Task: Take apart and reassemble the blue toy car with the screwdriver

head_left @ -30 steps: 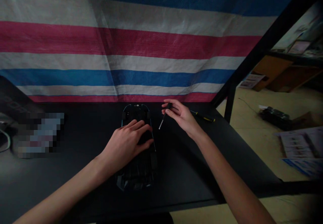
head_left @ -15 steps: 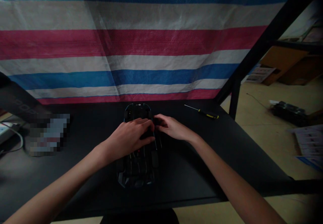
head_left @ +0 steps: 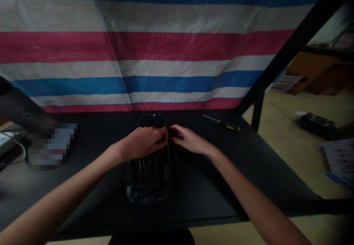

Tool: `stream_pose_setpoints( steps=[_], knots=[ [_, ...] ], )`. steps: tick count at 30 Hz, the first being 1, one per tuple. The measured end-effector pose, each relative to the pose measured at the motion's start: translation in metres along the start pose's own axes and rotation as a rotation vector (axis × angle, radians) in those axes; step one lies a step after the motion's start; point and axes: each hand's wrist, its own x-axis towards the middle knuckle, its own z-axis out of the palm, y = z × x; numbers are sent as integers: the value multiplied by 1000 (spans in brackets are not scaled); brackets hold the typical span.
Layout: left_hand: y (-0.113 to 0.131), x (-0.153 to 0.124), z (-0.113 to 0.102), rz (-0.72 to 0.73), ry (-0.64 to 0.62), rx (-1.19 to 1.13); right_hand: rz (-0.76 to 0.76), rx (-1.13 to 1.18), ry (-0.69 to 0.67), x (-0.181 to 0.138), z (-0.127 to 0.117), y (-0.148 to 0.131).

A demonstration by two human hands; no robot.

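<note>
A dark toy car (head_left: pixel 149 186) lies underside up on the black table, its wheels and thin wires showing along the chassis. My left hand (head_left: pixel 146 140) reaches across the middle of the car. Its fingers and thumb are drawn together at the car's right side; whatever is between them is hidden. Close by, my right hand (head_left: pixel 184 138) is at the car's right edge, fingertips and thumb bent in against it. A thin curved strip shows just below those fingers, too dark to make out. The middle of the chassis is covered by my left hand.
A screwdriver (head_left: pixel 229 125) with a black and yellow handle lies at the back right of the black table (head_left: pixel 215 197). A blurred-out device (head_left: pixel 59 145) and a power strip (head_left: pixel 8 142) are at the left. Striped sheeting (head_left: pixel 166 46) hangs behind; a black frame post (head_left: pixel 257 108) stands right.
My left thumb has drawn in toward its fingers, and that hand has flattened and shifted slightly away from me. The car's near end has moved slightly left. My right hand has barely moved.
</note>
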Motion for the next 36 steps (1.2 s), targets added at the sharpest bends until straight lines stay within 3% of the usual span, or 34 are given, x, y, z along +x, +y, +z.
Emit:
stream_pose_setpoints(
  steps=[5, 13, 25, 28, 32, 36],
  knots=[
    [5, 13, -12, -9, -110, 9, -4, 14, -9, 0, 1, 2],
    [-2, 20, -11, -81, -174, -224, -45, 34, -61, 0, 2, -4],
    [3, 17, -15, -87, -219, -262, -52, 48, -75, 1, 3, -4],
    [-3, 18, -13, -24, -180, -197, -61, 52, -60, 2, 4, 0],
    [-11, 20, -11, 56, -38, 9, -70, 55, -43, 3, 5, 4],
    [-18, 23, -10, 147, -7, -3, -64, 53, -41, 3, 2, 2]
  ],
)
